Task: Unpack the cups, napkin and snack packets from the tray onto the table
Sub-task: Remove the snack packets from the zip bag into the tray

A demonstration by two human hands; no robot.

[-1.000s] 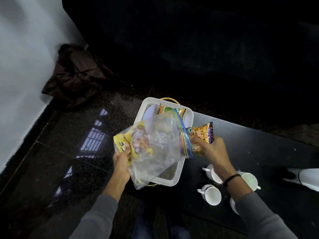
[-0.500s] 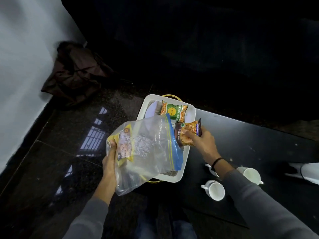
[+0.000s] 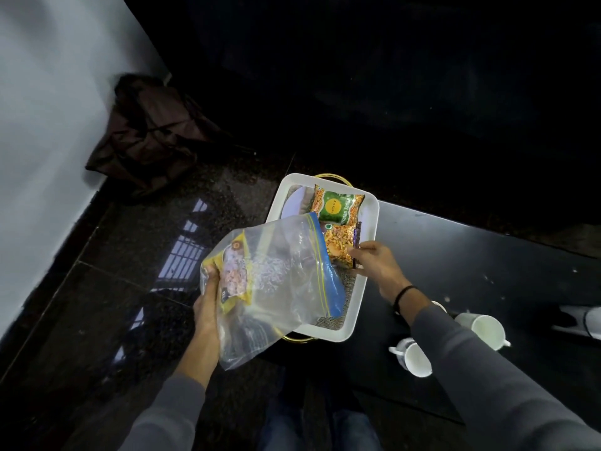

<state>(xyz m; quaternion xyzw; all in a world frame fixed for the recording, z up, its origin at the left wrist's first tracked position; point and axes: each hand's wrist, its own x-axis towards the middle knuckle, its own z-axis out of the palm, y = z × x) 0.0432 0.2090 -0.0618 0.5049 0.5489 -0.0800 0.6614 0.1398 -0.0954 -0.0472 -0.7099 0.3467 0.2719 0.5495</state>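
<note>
Tray [image 3: 374,219]: white, rounded rectangle with gold loop handles [image 3: 329,176] at both short ends. It sits at the left end of the black table [image 3: 471,255]. A burlap liner [image 3: 345,289] covers its floor.

The green packet [image 3: 338,208] lies flat at the tray's far end. The orange packet [image 3: 338,245] is just nearer, over the tray. The right hand [image 3: 374,260] pinches its right edge, fingers curled onto it. Can't tell if that packet rests on the liner or is lifted.

The left hand [image 3: 208,304] is clenched on a clear zip bag [image 3: 286,278] with a blue seal strip. The bag is held left of the tray, its mouth end overlapping the tray. A yellow packet [image 3: 232,275] is inside the bag, under the left fingers.

A white cup [image 3: 416,358] and a second cup [image 3: 486,330] are on the table right of the tray, apart from each other.

Hidden or unclear:
- The bag covers the tray's near-left part and the orange packet's left side.
- A pale round thing [image 3: 295,203] sits at the tray's far-left; plate or napkin, can't tell.
- A white sliver [image 3: 439,306] shows behind the right forearm, mostly hidden.
- A white object [image 3: 582,320] is cut off at the right edge.
- A brown bag [image 3: 149,135] lies on the floor by the wall, blurred.
- The packet print is mostly unreadable.
</note>
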